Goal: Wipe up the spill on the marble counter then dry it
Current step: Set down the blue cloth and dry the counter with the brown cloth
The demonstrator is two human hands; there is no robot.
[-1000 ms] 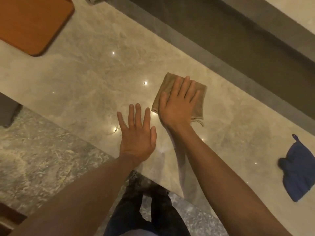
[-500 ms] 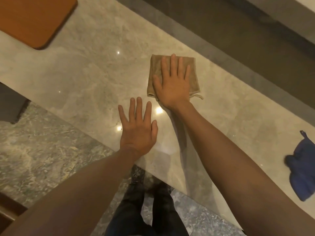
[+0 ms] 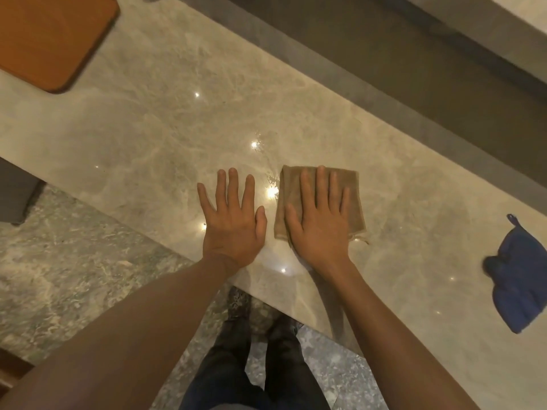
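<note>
On the marble counter, near its front edge: right hand flat, fingers spread, pressing folded tan cloth. Left hand flat on bare stone just beside it. Blue cloth far right, orange board far left.

The light above me is warm and rather dim. Small bright glints sit on the marble counter, which is glossy (my forearms are reflected in it). The wide lens bends the edges, and everything looks slightly soft.
</note>
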